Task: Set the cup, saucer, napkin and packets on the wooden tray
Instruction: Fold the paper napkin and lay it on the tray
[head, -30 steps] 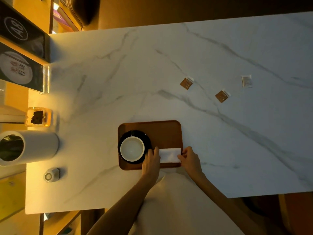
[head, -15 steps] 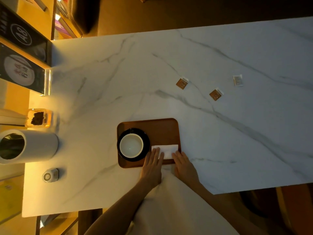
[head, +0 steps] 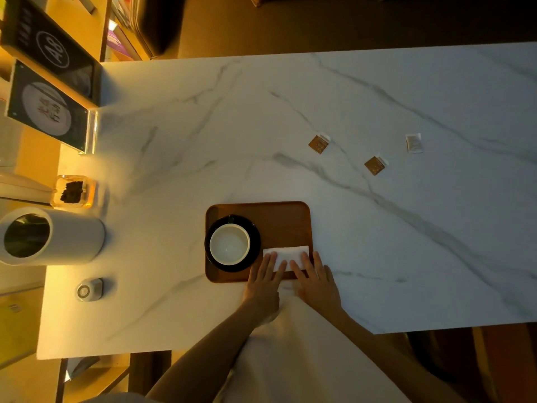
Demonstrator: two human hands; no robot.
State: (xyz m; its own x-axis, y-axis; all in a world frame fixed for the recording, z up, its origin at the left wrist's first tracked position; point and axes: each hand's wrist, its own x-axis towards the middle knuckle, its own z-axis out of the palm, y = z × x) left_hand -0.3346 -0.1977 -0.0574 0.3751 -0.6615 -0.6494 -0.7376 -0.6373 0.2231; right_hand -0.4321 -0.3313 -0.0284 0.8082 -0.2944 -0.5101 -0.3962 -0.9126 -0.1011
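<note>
Head view looks straight down on a marble table (head: 348,112) in dim, warm light. Near the front edge sits the wooden tray (head: 279,216). On its left half a black saucer (head: 255,242) carries a white cup (head: 229,243), upright and seemingly empty. On the tray's right front part lies the napkin (head: 286,253), white and folded flat, just beside the saucer.

Both hands lie palm-down on the napkin's near edge. The left hand (head: 264,279) has its fingers straight and slightly fanned, tips on the napkin's left part. The right hand (head: 315,280) is the same, fingers extended and a little apart, tips on the napkin's right part. Neither hand grips anything; they lie flat on it.

The packets are off the tray, farther back on the table and to the right: a brown packet (head: 318,144), a second brown packet (head: 375,165) further right and a bit nearer, and a white packet (head: 413,143) further right again. All three lie well apart from one another.

Along the left edge stand a white canister (head: 75,239) lying on its side, a small glass jar (head: 72,191) with something dark inside, and a sign (head: 52,50) reading A8.
</note>
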